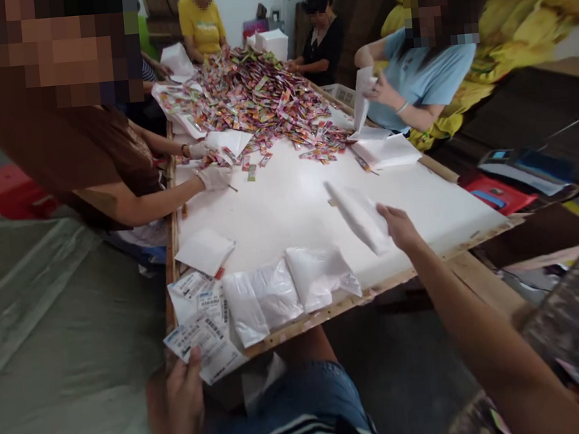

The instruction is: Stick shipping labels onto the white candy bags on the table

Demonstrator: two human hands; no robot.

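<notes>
Between the thumb and fingers of my left hand (185, 382) is a printed shipping label (204, 341) with barcodes, at the table's near left corner. More labels (195, 290) lie just behind it. My right hand (399, 227) grips the edge of a white plastic mailer bag (357, 217), which is tilted over the right part of the white table and slightly blurred. Along the near edge, filled white packages (263, 299) lie side by side, with another white package (321, 274) at their right. A flat white packet (205, 252) rests behind the labels.
A large heap of small colourful sachets (259, 92) covers the far part of the white table (288, 204). Co-workers stand around it; a gloved hand (215, 178) at left handles sachets. White bags (387, 150) lie at right. A red tray (501, 193) stands beyond the right edge.
</notes>
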